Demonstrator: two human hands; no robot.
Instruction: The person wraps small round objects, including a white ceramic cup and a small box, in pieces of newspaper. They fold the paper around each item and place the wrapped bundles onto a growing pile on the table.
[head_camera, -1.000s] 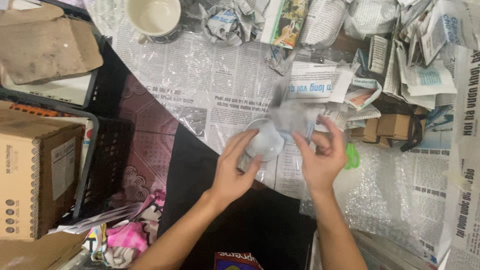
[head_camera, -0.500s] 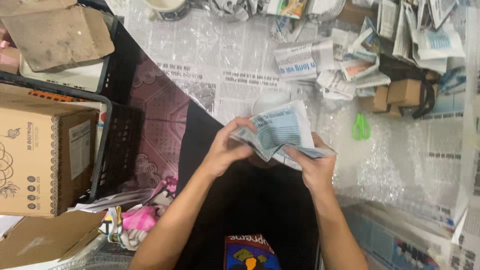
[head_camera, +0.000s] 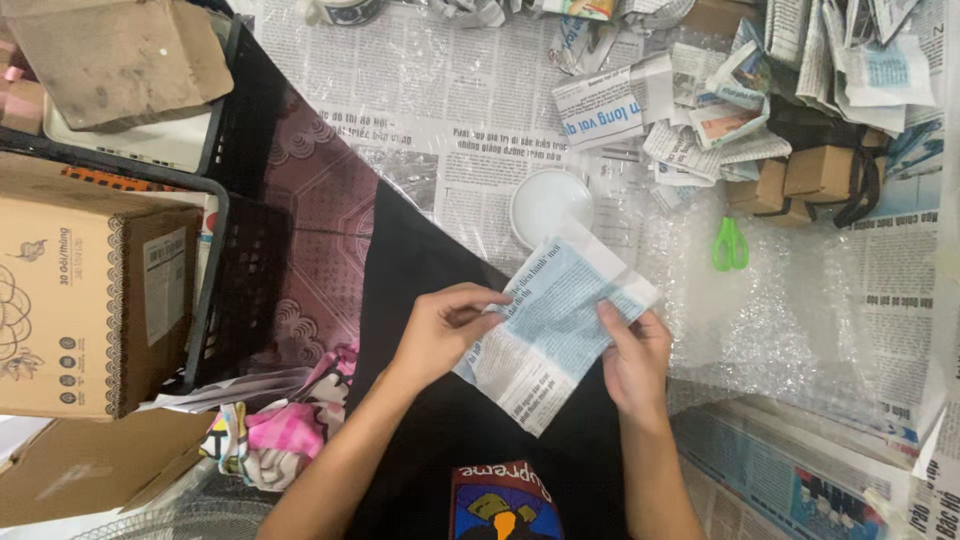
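Observation:
A piece of newspaper (head_camera: 545, 335) is stretched between both hands over my black-clothed lap. My left hand (head_camera: 440, 330) pinches its left edge with the fingers curled in. My right hand (head_camera: 632, 355) grips the right edge, thumb on top. A white round cup or lid (head_camera: 548, 203) lies on the newspaper-covered surface just beyond the sheet, apart from both hands.
Green scissors (head_camera: 729, 245) lie on bubble wrap (head_camera: 800, 320) to the right. Crumpled newspaper and small brown boxes (head_camera: 815, 175) are piled at the back right. A cardboard box (head_camera: 90, 300) and a black crate (head_camera: 215, 290) stand on the left, pink cloth (head_camera: 280, 440) below.
The white cup left my hands and now rests on the newspaper. Both hands drew back toward my lap and now spread a flat newspaper piece.

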